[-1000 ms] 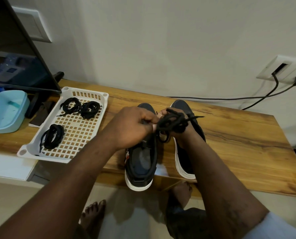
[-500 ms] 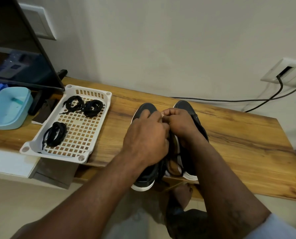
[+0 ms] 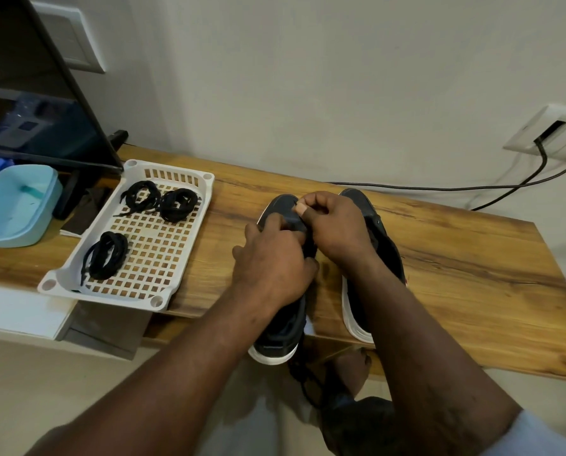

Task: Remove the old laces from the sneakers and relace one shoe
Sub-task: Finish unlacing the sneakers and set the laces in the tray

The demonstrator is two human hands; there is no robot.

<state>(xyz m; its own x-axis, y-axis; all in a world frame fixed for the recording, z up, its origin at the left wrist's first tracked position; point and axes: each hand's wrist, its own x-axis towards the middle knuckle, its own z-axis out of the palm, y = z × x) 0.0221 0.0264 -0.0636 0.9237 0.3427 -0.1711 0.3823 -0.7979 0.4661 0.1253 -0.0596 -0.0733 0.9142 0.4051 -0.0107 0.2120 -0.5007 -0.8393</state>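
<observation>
The left sneaker (image 3: 276,340) stands on the wooden table (image 3: 456,274) with its toe toward the wall, and its heel reaches over the front edge. Both hands are at its front part. The left hand (image 3: 271,258) lies on top of the shoe with the fingers curled down and grips it. The right hand (image 3: 334,225) comes across from the other side, thumb and fingers pressed together on a dark strip of the upper. If the end of a lace is between the fingertips, I cannot tell. A black lace (image 3: 304,383) hangs down below the table edge, just behind the heel.

The right sneaker (image 3: 387,251) stands just beside the first one, parallel to it, partly under the right forearm.

To the left, apart from the shoes, is a white perforated tray (image 3: 168,166). It holds three black lace bundles (image 3: 105,255) – two at the far end, one nearer. Beyond the tray are a light blue container (image 3: 15,205) and a dark screen (image 3: 28,110). A black cable (image 3: 439,187) runs along the wall to a wall socket (image 3: 548,133).
</observation>
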